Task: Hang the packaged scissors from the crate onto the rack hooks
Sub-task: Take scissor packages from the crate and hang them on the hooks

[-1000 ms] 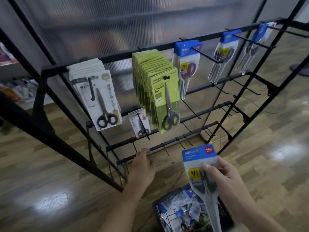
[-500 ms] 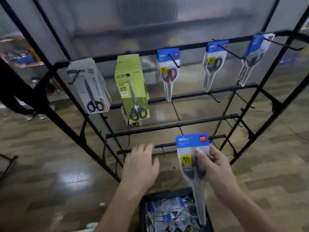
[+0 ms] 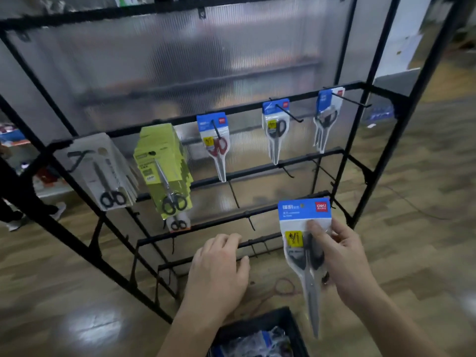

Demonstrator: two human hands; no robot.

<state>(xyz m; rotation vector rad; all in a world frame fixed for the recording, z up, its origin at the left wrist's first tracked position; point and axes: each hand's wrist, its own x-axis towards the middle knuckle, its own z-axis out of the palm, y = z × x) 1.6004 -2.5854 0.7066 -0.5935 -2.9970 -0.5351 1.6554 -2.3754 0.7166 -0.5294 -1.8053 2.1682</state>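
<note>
My right hand (image 3: 345, 256) grips a blue-topped scissors pack (image 3: 305, 243), upright, in front of the black rack's lower bars. My left hand (image 3: 219, 269) hovers over the lowest rack bar (image 3: 260, 240), fingers loosely curled, holding nothing. The black crate (image 3: 260, 320) with more packs sits at the bottom edge below my hands. On the top bar hang white packs (image 3: 108, 171), green packs (image 3: 164, 171) and three blue packs (image 3: 215, 140), (image 3: 275, 127), (image 3: 325, 112). A small pack (image 3: 177, 224) hangs under the green ones.
Bare hooks (image 3: 233, 193) stick out from the middle and lower bars. A ribbed translucent panel (image 3: 180, 60) backs the rack. Wood floor (image 3: 412, 202) lies to the right. A person's legs and shoes (image 3: 15, 210) are at the far left.
My head has risen and pulled back, so the rack sits lower and farther in view. My right hand has lifted the blue pack slightly toward the rack; my left hand stays near the lowest bar.
</note>
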